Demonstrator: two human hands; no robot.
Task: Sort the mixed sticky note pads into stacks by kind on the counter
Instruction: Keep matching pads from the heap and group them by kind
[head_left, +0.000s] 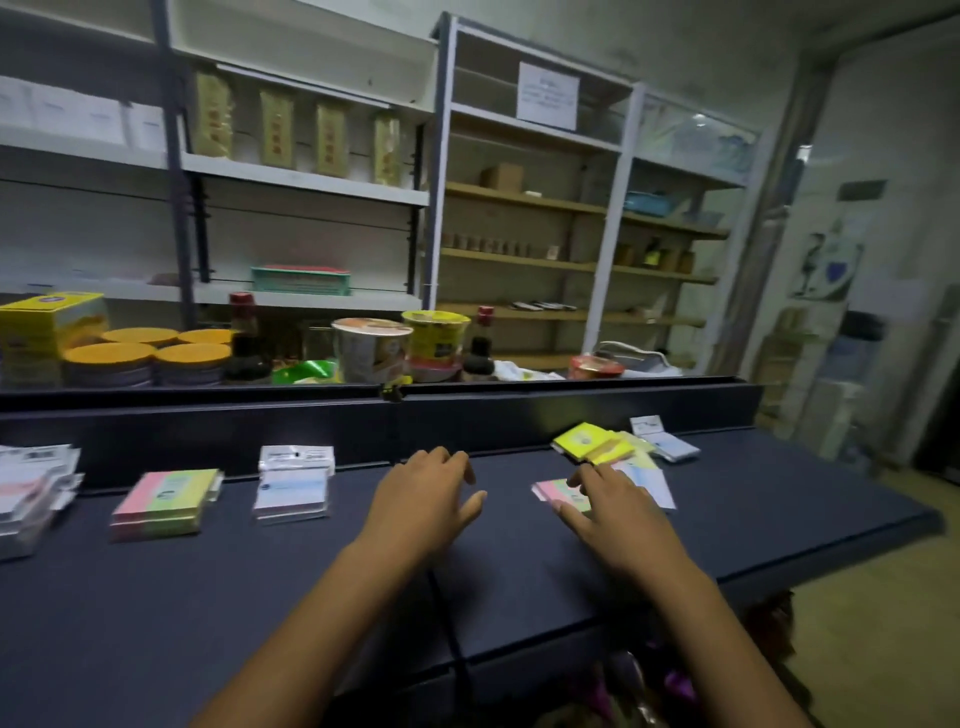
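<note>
— Dim stockroom, shelving behind; dark counter (311, 571) runs left to right. What's sorted?

— Pink-and-green stack (163, 501) at my left, clear-wrapped blue stack (292, 491) beside it, more wrapped packs (31, 488) at far left. Unsorted pile (613, 447) sits back right.

— Containers?

— Green basket (300, 280) on a shelf; contents unclear.

— Hands?

— My left hand (423, 499) hovers open, empty. My right hand (613, 506) lies spread, fingertips resting on a pink-and-green pad (556, 491), not clasped round it.

2 noodle cups (371, 349); 2 sauce bottles (244, 332) behind.
</note>
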